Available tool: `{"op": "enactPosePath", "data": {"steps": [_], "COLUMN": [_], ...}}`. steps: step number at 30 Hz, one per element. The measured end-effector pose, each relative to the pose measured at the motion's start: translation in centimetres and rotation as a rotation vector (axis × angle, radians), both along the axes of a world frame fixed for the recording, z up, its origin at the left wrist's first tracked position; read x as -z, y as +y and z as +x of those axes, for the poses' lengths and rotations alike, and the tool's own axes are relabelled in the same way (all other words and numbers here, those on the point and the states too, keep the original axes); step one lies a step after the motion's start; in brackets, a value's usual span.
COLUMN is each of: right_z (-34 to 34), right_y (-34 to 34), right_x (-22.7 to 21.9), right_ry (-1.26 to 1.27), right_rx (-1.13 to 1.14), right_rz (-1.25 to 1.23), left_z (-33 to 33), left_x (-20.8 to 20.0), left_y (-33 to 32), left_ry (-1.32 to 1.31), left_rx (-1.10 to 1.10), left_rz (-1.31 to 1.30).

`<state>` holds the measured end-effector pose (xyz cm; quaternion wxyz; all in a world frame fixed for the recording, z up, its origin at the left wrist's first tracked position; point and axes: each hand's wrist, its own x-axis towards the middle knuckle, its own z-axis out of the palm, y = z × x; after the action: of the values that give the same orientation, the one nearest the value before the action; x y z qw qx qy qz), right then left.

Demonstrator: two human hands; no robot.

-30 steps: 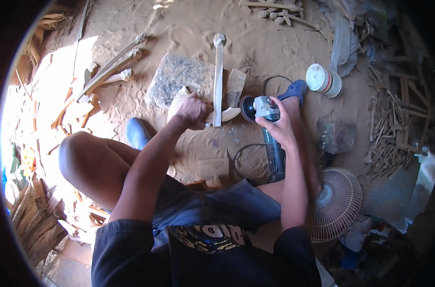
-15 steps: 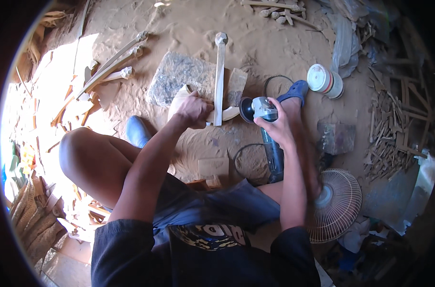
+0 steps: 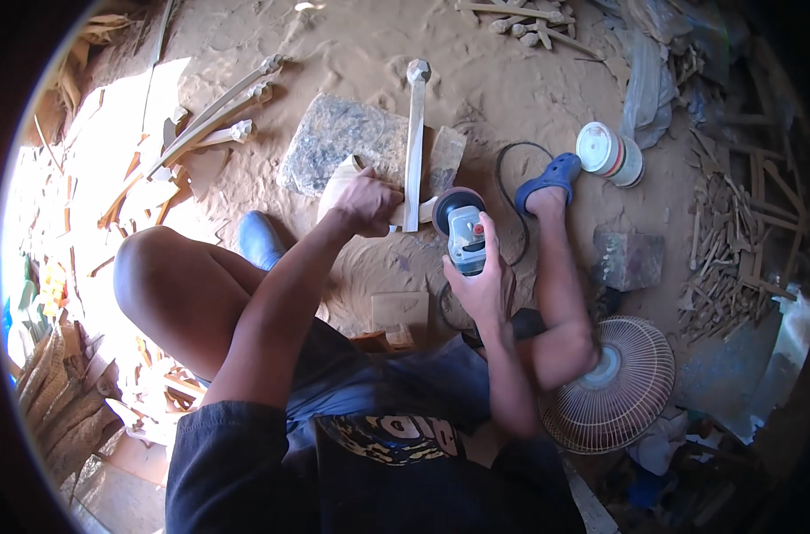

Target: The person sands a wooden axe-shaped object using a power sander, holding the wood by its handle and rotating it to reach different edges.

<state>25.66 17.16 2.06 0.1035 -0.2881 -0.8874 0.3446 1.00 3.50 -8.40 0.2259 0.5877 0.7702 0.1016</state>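
Note:
My left hand [image 3: 366, 200] is closed around a curved, pale wooden piece [image 3: 337, 189] and presses it by the near edge of a grey stone block [image 3: 320, 142]. Just right of those fingers, a long wooden stick with a faceted knob [image 3: 417, 133] lies pointing away from me. My right hand [image 3: 485, 289] grips an angle grinder [image 3: 466, 238] from behind its head, thumb and fingers around the body. The grinder's round disc [image 3: 454, 206] faces the right end of the curved piece; whether they touch, I cannot tell.
A black cord [image 3: 498, 169] loops behind the grinder. Beyond my right foot's blue clog [image 3: 552, 181] lies a white tub [image 3: 601, 149]. A fan [image 3: 614, 383] stands by my right knee. Knobbed sticks [image 3: 218, 116] lie left, wood scraps [image 3: 716, 236] right. A small wooden block [image 3: 400, 309] is nearby.
My right hand has swung the grinder's body leftward and toward me, turning its disc to face away more. My right leg has shifted slightly. The left hand keeps its hold.

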Motion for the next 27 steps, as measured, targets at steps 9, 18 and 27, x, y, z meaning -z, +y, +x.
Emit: {"op": "enactPosePath", "data": {"steps": [9,18,27], "right_z": [0.4,1.0,1.3], "right_y": [-2.2,-2.8,1.6], "right_x": [0.6,1.1,0.3], "right_ry": [-0.085,-0.129,0.480], "right_rx": [-0.018,0.155,0.451], "right_rz": [0.058,0.171,-0.309], "left_z": [0.2,0.2,-0.8], "left_x": [0.0,0.0,-1.1], "left_y": [-0.1,0.0,-2.3], "left_ry": [-0.007,0.002,0.027], "left_rx": [-0.020,-0.025,0.072], "left_rz": [0.068,0.056,0.135]}}
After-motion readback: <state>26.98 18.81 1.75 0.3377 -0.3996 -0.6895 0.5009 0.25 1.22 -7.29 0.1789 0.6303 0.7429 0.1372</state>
